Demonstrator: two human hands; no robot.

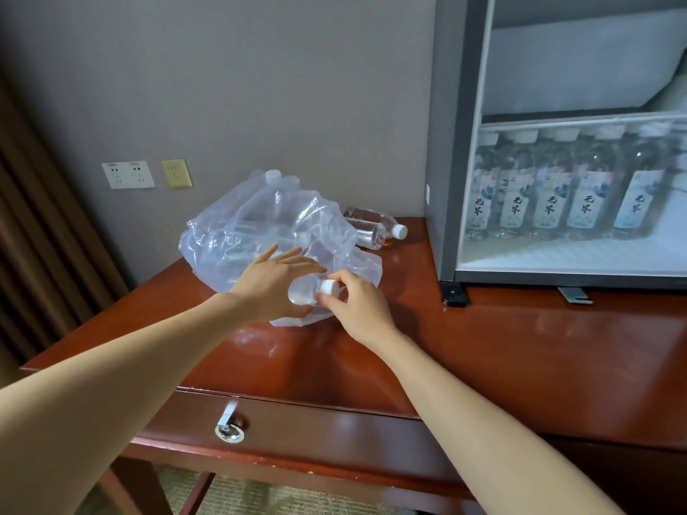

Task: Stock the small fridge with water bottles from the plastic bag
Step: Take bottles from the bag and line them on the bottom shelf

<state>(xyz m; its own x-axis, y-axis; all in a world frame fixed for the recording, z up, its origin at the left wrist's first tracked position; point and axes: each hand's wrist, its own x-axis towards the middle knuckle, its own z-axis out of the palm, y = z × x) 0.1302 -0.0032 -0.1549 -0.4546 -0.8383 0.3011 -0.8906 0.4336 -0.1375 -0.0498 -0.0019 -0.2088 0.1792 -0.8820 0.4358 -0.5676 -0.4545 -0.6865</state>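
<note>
A clear plastic bag (260, 224) lies on the red-brown desk (520, 347), with bottles showing through it and one white cap poking out at its far top. At the bag's near mouth, my right hand (357, 306) pinches the white cap of a clear water bottle (303, 293). My left hand (271, 284) rests on the bag and the bottle's body, fingers spread. The small fridge (450, 180) stands open at the right. Its lower shelf holds a row of several labelled water bottles (550, 195).
A loose water bottle (371, 228) lies on its side between the bag and the fridge. Wall sockets (128, 174) and a yellow plate are on the wall behind. A curtain hangs at the left. A drawer with a metal pull (228, 427) sits below the desk's front edge.
</note>
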